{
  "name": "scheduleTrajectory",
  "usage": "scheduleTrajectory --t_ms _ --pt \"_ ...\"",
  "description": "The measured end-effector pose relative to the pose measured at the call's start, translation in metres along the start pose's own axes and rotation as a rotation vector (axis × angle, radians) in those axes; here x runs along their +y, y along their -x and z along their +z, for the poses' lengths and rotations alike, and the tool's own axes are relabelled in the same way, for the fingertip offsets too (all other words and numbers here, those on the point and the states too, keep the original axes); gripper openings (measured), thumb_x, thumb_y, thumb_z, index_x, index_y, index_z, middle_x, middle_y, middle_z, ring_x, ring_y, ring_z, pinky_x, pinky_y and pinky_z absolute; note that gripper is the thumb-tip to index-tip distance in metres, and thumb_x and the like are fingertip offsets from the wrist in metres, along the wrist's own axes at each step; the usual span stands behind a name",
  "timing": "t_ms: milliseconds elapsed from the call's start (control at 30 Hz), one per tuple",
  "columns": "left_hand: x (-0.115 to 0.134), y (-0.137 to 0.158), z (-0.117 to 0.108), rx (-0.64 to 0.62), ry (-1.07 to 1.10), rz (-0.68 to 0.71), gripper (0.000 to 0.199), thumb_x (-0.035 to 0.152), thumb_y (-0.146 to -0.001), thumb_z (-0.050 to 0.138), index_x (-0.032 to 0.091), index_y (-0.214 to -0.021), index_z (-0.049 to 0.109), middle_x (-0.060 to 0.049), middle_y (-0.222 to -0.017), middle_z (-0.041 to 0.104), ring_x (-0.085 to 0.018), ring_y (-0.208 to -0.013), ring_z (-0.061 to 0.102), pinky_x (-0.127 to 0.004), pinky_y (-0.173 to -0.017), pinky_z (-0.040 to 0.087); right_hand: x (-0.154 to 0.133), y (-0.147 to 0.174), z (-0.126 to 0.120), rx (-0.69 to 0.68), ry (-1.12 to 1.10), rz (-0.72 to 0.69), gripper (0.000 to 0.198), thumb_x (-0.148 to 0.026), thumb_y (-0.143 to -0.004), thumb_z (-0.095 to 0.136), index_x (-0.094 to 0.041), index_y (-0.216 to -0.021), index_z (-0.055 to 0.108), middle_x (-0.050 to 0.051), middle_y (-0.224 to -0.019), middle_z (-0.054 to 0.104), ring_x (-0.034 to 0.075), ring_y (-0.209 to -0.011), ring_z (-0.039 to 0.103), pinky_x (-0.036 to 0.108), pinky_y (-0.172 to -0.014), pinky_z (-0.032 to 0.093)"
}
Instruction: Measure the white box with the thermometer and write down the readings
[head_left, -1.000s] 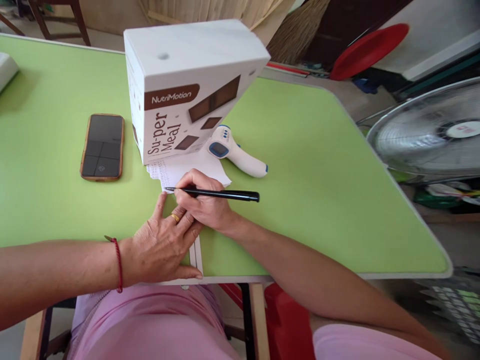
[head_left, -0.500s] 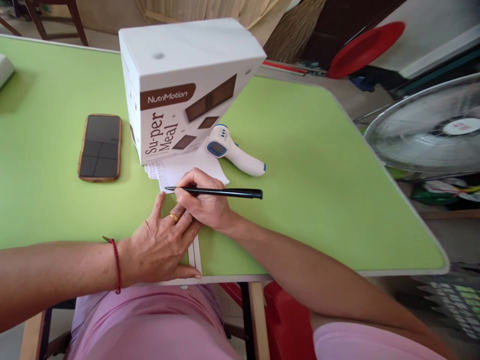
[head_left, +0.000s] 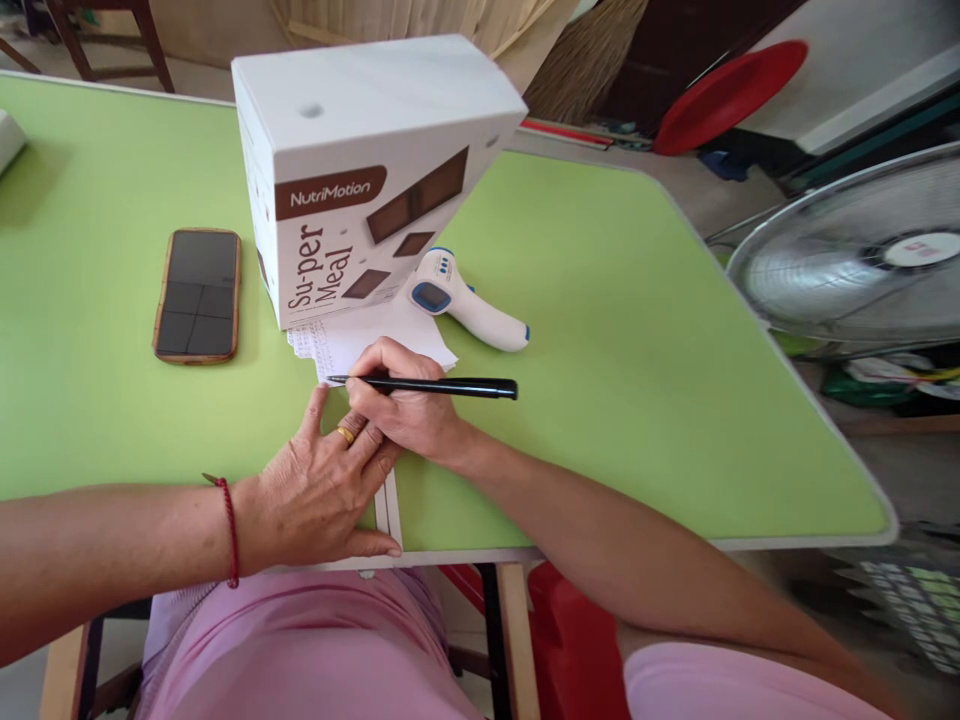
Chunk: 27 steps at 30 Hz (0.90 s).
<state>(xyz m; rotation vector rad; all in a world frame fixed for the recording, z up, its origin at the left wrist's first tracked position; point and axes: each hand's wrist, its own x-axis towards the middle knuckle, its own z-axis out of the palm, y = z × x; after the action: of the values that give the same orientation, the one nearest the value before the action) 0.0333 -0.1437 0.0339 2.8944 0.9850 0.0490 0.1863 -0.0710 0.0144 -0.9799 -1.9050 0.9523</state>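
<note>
My right hand (head_left: 405,400) grips a black pen (head_left: 465,387), its tip at the lower left edge of a white sheet of paper (head_left: 375,333) with rows of small writing. My left hand (head_left: 322,480) lies flat with fingers spread at the table's near edge, one fingertip by the paper's corner and other fingers partly under my right hand. The paper's far part is hidden behind or under a white NutriMotion box (head_left: 322,250) that stands upright. Right beside the box lies a white and blue infrared thermometer (head_left: 472,305).
A smartphone in a brown case (head_left: 199,295) lies on the green table (head_left: 600,350), left of the box. Beyond the table's right edge stands a fan (head_left: 862,250). A red round basin (head_left: 731,97) and a straw broom (head_left: 585,60) are farther back.
The pen's back end has swung slightly left and the tip has barely shifted. The whole view has drifted a little. My left hand stays in place.
</note>
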Motion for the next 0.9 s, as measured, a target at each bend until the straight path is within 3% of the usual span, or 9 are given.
scheduleTrajectory --t_ms 600,900 --pt "-0.0006 -0.0006 -0.0049 -0.044 0.027 -0.003 0.093 0.072 -0.094 0.057 0.004 -0.155 0.041 -0.027 -0.158 0.044 -0.045 -0.150 0.035 -0.076 -0.114 0.033 0.0017 0.0001 0.0018 0.111 0.038 0.003 0.013 -0.021 -0.079 0.060 -0.024 -0.071 0.050 -0.007 -0.057 0.054 0.010 -0.051 0.047 0.024 -0.051 0.040" --pt "-0.0001 -0.0017 -0.0062 -0.092 0.044 -0.012 0.089 0.071 -0.095 0.057 0.006 -0.154 0.045 -0.026 -0.159 0.042 -0.046 -0.150 0.034 -0.078 -0.115 0.030 0.0009 -0.0001 0.0009 0.057 0.041 0.017 0.012 -0.024 -0.080 0.059 -0.024 -0.072 0.049 -0.007 -0.058 0.053 0.010 -0.050 0.046 0.024 -0.051 0.041"
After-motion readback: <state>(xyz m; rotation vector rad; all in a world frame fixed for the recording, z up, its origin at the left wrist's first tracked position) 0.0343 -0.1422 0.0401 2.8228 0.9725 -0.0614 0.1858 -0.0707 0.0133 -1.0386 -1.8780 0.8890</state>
